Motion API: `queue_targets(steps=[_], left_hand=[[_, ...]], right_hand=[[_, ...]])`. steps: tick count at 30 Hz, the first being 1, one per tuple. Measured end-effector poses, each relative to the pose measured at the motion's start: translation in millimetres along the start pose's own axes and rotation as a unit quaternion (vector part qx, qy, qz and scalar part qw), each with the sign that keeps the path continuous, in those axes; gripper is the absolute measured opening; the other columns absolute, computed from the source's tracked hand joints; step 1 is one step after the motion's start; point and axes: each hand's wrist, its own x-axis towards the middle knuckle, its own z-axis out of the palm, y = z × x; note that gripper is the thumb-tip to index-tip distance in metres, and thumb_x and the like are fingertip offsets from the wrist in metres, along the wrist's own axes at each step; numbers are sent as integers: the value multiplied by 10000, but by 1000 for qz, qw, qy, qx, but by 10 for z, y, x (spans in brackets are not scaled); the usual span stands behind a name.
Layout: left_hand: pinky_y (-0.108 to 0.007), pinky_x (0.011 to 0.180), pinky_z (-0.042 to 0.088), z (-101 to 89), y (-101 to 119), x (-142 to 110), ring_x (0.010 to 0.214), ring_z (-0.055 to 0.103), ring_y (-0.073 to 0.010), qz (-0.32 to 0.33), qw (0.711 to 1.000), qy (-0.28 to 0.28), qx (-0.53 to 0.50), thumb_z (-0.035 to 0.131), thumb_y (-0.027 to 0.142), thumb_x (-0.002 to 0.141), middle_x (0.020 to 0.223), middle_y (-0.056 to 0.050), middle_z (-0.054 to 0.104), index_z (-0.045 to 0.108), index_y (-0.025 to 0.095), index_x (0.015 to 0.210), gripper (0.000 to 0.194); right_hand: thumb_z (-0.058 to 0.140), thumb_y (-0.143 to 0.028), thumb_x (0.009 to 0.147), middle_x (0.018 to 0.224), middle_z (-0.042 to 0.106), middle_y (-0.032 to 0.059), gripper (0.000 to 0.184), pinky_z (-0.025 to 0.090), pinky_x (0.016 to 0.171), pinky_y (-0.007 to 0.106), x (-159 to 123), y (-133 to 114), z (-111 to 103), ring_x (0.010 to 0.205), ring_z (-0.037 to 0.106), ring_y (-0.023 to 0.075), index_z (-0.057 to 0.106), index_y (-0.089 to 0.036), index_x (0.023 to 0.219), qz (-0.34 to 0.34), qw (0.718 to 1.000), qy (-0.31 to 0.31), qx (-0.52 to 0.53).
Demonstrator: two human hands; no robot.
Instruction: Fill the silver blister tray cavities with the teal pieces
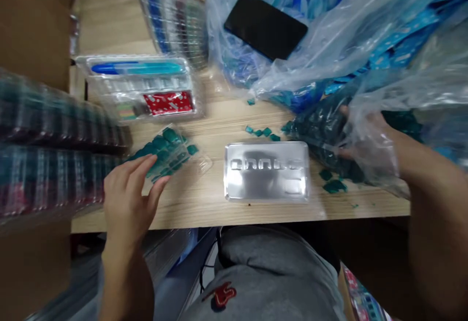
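My left hand (pixel 131 194) is at the left of the table, thumb and fingers apart, its fingertips at the near edge of a clear plastic tray with teal translucent pieces (pixel 170 152). My right hand (pixel 369 126) reaches into a clear plastic bag (pixel 387 150) that holds many teal pieces. The bag's film covers its fingers, so their grip is hidden. Between my hands lies an empty-looking clear molded tray (pixel 266 184), shiny, with a row of small raised shapes. Loose teal pieces (pixel 266 131) are scattered behind it, and others (pixel 334 186) lie by the bag.
Stacked filled packs (pixel 54 150) stand at the left. Behind is a clear pack with a blue pen-like stick (pixel 137 68) and a red patterned piece (pixel 168 102). A black phone (pixel 266 26) rests on bags of blue items. The table's front edge (pixel 204 222) is near my body.
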Motion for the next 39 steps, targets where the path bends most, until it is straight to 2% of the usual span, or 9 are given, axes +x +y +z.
queue_targets(steps=[6,12,14,16,21,26,32,35,39], left_hand=[[-458,907,524,-45,344,181,1068,650,-249,4,998,22,-66,565,210,930,1174,-21,679,549,336,1287,379],[-421,866,544,-131,816,397,993,670,-216,29,986,14,-165,558,204,922,1092,-26,704,620,309,1164,271],[-388,854,545,-162,1023,478,968,675,-200,25,976,22,-215,570,210,909,1056,-20,710,646,278,1110,225],[-365,850,542,-193,1257,558,953,677,-188,27,957,32,-286,597,197,884,1036,-10,716,662,254,1074,209],[-358,884,541,-250,1794,710,1008,646,-179,47,891,-7,-451,602,127,877,1112,-4,693,646,275,1156,319],[-266,823,568,-175,2031,886,938,644,-127,32,855,-23,-517,575,149,921,1068,4,676,630,290,1182,301],[-317,857,548,-232,2136,1134,1001,629,-161,95,875,-2,-476,528,142,940,1138,3,653,609,303,1188,306],[-311,879,529,-193,2272,1218,1040,620,-173,188,890,-19,-414,555,146,927,1119,-12,660,605,264,1171,276],[-363,890,492,11,2509,1271,1041,614,-219,283,914,-9,-291,575,252,934,1115,-66,661,556,206,1224,294]], right_hand=[[600,-121,695,860,672,102,159,484,842,496,91,-168,78,945,613,342,656,-248,773,65,995,23,-77],[579,-116,741,668,602,8,92,438,609,299,-256,-416,-264,619,550,153,631,-184,775,112,986,116,46],[626,-163,734,593,543,-35,39,382,509,248,-457,-552,-327,522,476,100,612,-185,764,137,943,170,250],[675,-210,713,577,540,-54,103,326,436,202,-634,-711,-338,473,440,68,582,-193,753,148,845,166,487],[761,-196,695,575,593,-47,171,262,381,146,-848,-1135,-207,442,435,39,598,-185,744,126,609,-5,783],[775,-189,730,572,595,-47,132,291,391,136,-800,-1291,-91,456,465,34,650,-179,768,120,583,-33,803],[587,-234,893,633,625,-25,187,382,402,113,-662,-1066,-203,499,525,35,670,-167,740,204,514,169,816],[389,-224,981,697,676,7,361,525,580,150,-680,-995,-221,629,631,63,665,-169,755,274,459,201,821],[427,-308,973,931,733,14,268,530,940,294,-767,-1000,-180,987,674,132,663,-215,885,219,476,197,829]])
